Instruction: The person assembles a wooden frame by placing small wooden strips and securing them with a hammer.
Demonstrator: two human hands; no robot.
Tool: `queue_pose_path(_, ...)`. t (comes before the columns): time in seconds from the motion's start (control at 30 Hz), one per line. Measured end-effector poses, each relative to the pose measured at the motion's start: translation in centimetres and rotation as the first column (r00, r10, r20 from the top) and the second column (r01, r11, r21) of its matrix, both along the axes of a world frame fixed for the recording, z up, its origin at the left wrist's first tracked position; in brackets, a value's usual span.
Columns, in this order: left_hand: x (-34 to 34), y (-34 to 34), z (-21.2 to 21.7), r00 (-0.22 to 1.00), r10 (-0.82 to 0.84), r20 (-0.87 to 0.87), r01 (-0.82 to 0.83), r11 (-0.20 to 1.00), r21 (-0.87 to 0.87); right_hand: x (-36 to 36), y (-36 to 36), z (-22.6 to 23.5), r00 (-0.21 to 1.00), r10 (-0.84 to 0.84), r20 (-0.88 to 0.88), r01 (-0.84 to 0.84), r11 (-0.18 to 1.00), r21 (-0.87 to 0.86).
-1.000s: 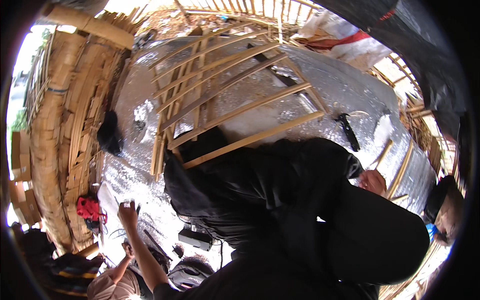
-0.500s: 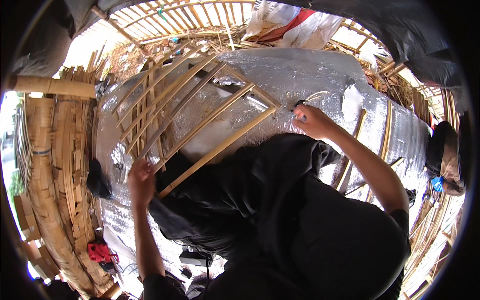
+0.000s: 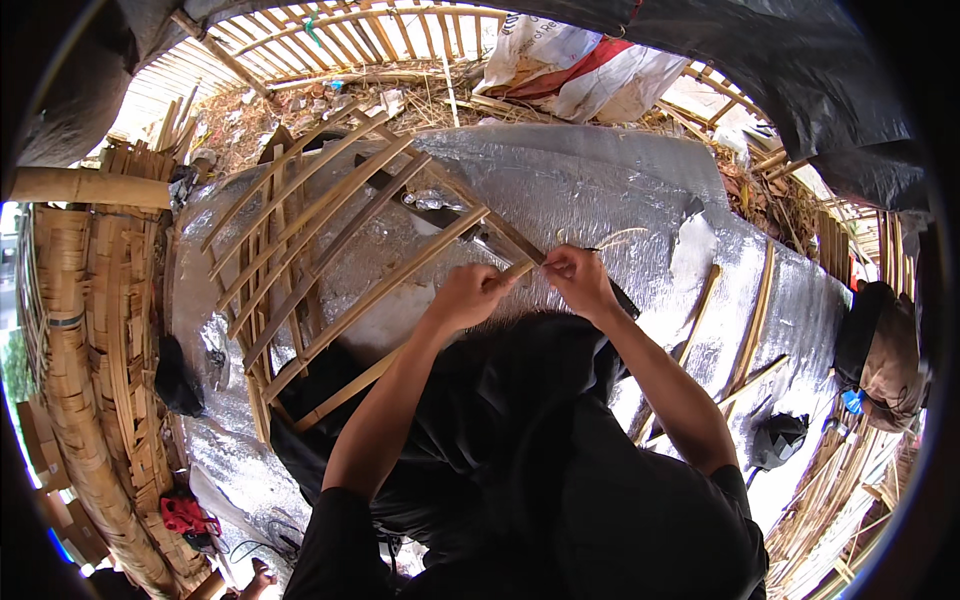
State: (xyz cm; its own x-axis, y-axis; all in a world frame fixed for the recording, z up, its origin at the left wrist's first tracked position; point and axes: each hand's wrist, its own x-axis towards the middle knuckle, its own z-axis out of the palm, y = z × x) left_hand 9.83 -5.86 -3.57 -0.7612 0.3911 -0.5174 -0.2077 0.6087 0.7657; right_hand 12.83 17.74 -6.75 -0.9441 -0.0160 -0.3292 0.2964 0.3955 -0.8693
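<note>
A lattice frame of bamboo slats (image 3: 375, 303) rests partly across my black-clothed legs. Near its right corner, my left hand (image 3: 468, 298) closes on the end of the nearest bamboo slat (image 3: 350, 392). Beside it, my right hand (image 3: 578, 278) is pinched at the corner where that slat meets the crosswise rail (image 3: 510, 232). Whatever its fingertips hold is too small to make out. Behind the right fingers a pale curved strand (image 3: 625, 236) lies on the silver sheet (image 3: 640, 160).
Loose bamboo strips (image 3: 755, 310) lie on the sheet to the right. Bamboo poles and split pieces (image 3: 110, 380) are stacked at the left. Farther back are a white and red sack (image 3: 590, 90) and a slatted fence (image 3: 400, 40). A brown and black bag (image 3: 890, 350) sits far right.
My left hand has left the frame's left end and taken the near slat's right end. My right hand has moved left and nearer, to the corner. The view has shifted slightly.
</note>
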Motion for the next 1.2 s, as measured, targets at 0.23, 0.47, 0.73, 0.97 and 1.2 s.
queue_pose_path(0.23, -2.1, -1.1, 0.3, 0.997, 0.044, -0.069, -0.038, 0.995, 0.088, -1.2, -1.7, 3.0, 0.998, 0.023, -0.057, -0.018, 0.996, 0.084)
queue_pose_path(0.47, -2.3, 0.1, -0.5, 0.993, -0.001, -0.119, -0.006, 0.999, -0.052, 1.3, -3.6, 0.5, 0.951, 0.049, -0.304, 0.005, 0.984, 0.176)
queue_pose_path(0.73, -0.6, 1.3, -2.1, 0.981, -0.054, -0.187, 0.021, 0.984, -0.174, 1.6, -4.5, -0.4, 0.929, 0.086, -0.36, 0.037, 0.946, 0.323)
queue_pose_path(0.97, -1.4, 0.7, -4.1, 0.996, 0.05, -0.072, -0.057, 0.994, -0.098, 1.8, -4.6, 0.5, 0.941, -0.039, -0.337, 0.133, 0.956, 0.263)
queue_pose_path(1.2, -1.0, 0.5, -3.6, 0.986, -0.011, -0.166, -0.008, 0.993, -0.116, 1.3, -4.1, 1.1, 0.936, 0.074, -0.345, 0.055, 0.934, 0.352)
